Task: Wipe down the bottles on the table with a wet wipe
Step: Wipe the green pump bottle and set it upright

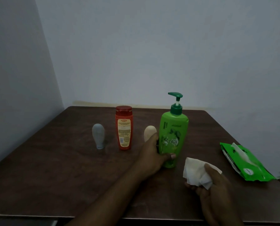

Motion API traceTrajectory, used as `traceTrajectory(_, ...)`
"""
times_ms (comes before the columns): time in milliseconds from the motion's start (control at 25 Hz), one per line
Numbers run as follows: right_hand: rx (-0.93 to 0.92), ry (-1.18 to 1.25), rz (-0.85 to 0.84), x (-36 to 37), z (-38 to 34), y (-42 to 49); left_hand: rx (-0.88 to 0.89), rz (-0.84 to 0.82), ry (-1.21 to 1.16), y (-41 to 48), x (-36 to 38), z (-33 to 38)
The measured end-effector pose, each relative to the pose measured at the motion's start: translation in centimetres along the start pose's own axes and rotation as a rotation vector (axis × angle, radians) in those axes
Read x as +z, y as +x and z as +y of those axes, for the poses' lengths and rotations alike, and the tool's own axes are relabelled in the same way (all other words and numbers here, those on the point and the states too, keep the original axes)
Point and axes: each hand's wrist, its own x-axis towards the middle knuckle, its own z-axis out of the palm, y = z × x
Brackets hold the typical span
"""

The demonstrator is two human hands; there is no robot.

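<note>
Surface (54,176) of dark wood, 4 bottles upright. Left hand (154,154) has its grip closed around the green pump bottle (173,136), right of centre. Right hand (217,193) clutches a crumpled wipe (196,172) just beside it, apart. Wiping seems about to start: next, press wipe to bottle.

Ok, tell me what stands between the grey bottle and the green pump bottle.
In the head view, the red bottle and the small beige bottle stand between the grey bottle and the green pump bottle.
</note>
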Motion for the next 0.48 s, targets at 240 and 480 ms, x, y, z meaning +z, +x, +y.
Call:
traceTrajectory(240,0.015,-0.005,0.023,-0.7,0.5,0.9,0.001,0.134,0.049,4.0,3.1,-3.4)
traceTrajectory(480,0.047,-0.004,0.035,-0.6,0.4,1.1,0.013,0.176,0.093,6.7,4.7,-3.8)
